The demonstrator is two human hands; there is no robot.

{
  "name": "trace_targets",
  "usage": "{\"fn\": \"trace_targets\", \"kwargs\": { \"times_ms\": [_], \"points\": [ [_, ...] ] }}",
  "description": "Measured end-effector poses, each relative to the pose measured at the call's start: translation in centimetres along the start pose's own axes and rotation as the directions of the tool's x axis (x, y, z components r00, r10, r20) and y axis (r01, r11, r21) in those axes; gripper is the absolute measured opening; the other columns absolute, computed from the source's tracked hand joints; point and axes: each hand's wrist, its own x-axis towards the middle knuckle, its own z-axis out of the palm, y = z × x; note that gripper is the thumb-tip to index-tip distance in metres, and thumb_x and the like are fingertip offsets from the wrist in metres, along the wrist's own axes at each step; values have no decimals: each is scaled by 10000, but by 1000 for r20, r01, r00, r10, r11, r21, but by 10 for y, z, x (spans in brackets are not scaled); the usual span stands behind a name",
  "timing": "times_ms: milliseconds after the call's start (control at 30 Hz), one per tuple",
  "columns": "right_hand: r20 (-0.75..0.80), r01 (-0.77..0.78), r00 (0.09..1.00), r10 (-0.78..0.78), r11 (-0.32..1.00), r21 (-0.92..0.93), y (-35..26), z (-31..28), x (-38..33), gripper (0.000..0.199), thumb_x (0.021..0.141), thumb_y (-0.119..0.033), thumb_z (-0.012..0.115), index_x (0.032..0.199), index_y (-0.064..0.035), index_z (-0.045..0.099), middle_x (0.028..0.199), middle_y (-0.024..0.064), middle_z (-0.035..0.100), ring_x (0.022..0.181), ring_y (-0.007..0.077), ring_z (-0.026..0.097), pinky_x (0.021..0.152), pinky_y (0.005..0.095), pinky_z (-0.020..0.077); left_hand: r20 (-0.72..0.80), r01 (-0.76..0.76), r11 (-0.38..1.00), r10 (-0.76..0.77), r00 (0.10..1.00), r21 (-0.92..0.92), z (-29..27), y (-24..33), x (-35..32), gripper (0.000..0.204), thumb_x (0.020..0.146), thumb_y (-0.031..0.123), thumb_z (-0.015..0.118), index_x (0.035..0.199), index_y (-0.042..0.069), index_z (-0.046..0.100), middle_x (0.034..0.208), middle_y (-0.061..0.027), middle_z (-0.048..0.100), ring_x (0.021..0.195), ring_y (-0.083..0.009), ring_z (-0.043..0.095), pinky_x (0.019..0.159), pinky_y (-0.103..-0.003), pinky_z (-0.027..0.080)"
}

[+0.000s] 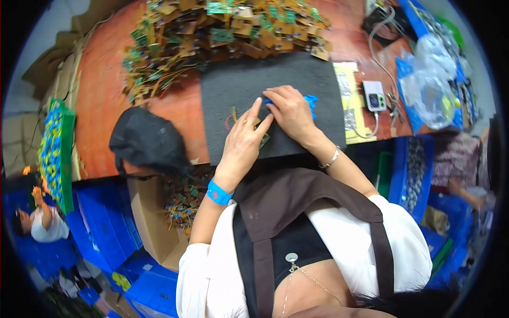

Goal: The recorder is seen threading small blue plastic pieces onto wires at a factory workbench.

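Over a dark grey mat [228,79], my two hands meet at the fingertips. My right hand [291,112] is closed in a pinch on a small blue piece [268,100], mostly covered by the fingers. My left hand [244,139] has its index finger and thumb reaching toward that piece, its other fingers curled under. A green circuit board [264,140] shows at the edge of my left palm, with thin red and yellow wires [231,119] on the hand's other side; the palm hides the rest. Several blue pieces [312,105] lie just right of my right hand.
A large heap of wired circuit boards [233,32] covers the table's far side. A black cloth bag [148,140] lies left of the mat. On the right are a white device with a cable [374,95] and plastic bags [432,85]. An open carton [154,222] stands below the table edge.
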Motion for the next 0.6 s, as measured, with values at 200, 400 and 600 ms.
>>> {"fn": "trace_targets", "kwargs": {
  "times_ms": [200,400,600],
  "points": [
    [44,-103,994,101,994,45,7,-15,-2,272,798,-23,749,1068,-19,721,1062,118,702,1012,315,642,884,402,530,-330,44,990,4,944,138,8,13,-24,373,869,-12,654,1241,1,669,1403,-179,573,1350,-360,502,1138,-535,384],
    [27,-65,997,66,997,-30,-3,-14,-1,224,778,-54,770,1001,-64,748,1059,76,676,1061,289,613,896,398,513,-228,-4,954,76,971,301,13,27,-36,509,832,273,776,1259,22,659,1351,-133,600,1264,-332,524,1069,-532,392],
    [9,102,995,-102,985,-141,-6,-10,4,112,759,-109,726,864,-73,729,960,57,658,1096,264,592,1004,435,442,-209,-38,967,93,974,250,20,10,-40,363,871,53,665,1218,-52,654,1304,-167,626,1198,-326,599,1024,-485,485]
  ]
}}
